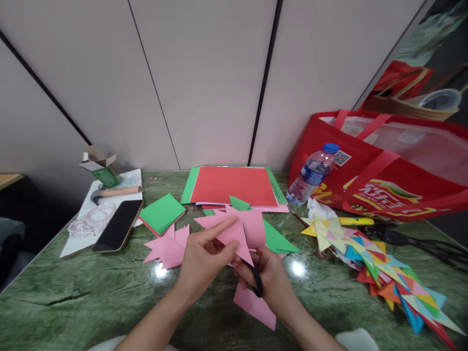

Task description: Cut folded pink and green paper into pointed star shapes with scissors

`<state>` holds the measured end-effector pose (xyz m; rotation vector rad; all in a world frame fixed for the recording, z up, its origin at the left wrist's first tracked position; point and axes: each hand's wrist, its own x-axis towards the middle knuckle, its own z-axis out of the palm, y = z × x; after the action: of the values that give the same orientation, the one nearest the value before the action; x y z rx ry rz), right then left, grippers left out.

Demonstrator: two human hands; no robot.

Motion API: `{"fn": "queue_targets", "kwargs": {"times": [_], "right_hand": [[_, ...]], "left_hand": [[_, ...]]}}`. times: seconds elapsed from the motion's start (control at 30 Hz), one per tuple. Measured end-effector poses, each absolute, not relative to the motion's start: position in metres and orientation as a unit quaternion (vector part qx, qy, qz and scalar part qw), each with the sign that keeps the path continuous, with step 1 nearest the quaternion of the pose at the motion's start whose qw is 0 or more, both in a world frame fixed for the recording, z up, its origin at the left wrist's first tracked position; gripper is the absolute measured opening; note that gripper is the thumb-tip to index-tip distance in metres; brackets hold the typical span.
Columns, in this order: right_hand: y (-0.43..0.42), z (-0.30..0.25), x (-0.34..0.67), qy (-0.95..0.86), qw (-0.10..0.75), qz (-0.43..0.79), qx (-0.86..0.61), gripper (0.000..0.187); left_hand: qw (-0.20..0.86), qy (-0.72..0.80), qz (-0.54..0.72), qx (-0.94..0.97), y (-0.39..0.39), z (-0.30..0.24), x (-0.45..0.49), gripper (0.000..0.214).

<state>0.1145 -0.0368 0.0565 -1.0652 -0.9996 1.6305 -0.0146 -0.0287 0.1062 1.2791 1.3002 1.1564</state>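
Between the thumb and fingers of my left hand [206,251] is a pink paper piece [234,233] with pointed edges. My right hand [268,275] grips a pair of scissors [258,282] by its black handles. The scissor blades lie at a cut in the pink paper, and the part right of the cut curls upward. Below my right hand a loose pink paper scrap [255,307] rests on the table. Left of my left hand lie pink pointed paper cutouts [170,248]. Green paper pieces [278,238] show behind and right of the held paper.
Red and green paper sheets [234,184] are stacked by the wall; green squares [163,213] lie left of them. Further left are a phone [119,225], a hammer [119,191] and a small box [104,170]. Rightward stand a water bottle [310,175], a red bag [365,165] and colourful folded paper [395,273].
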Motion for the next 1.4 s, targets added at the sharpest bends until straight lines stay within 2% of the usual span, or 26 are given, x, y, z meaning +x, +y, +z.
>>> {"fn": "queue_targets", "kwargs": {"times": [0.2,0.4,0.67,0.9,1.07,1.4], "right_hand": [[-0.038,0.052,0.118,-0.426,0.457,0.663,-0.412,0.037],[-0.037,0.059,0.115,-0.393,0.484,0.664,-0.412,0.064],[-0.036,0.058,0.111,-0.373,0.509,0.665,-0.399,0.079],[-0.036,0.050,0.110,-0.385,0.516,0.645,-0.411,0.075],[-0.036,0.061,0.114,-0.401,0.479,0.660,-0.418,0.077],[-0.037,0.064,0.114,-0.386,0.464,0.660,-0.447,0.071]], "left_hand": [[0.465,0.533,0.472,0.527,-0.029,0.108,-0.015,0.043],[0.472,0.529,0.465,0.530,-0.029,0.109,-0.013,0.042],[0.484,0.525,0.463,0.525,-0.028,0.110,-0.011,0.041],[0.495,0.527,0.456,0.518,-0.031,0.111,-0.011,0.041],[0.500,0.527,0.456,0.515,-0.032,0.112,-0.010,0.042],[0.502,0.534,0.447,0.513,-0.031,0.112,-0.009,0.045]]}}
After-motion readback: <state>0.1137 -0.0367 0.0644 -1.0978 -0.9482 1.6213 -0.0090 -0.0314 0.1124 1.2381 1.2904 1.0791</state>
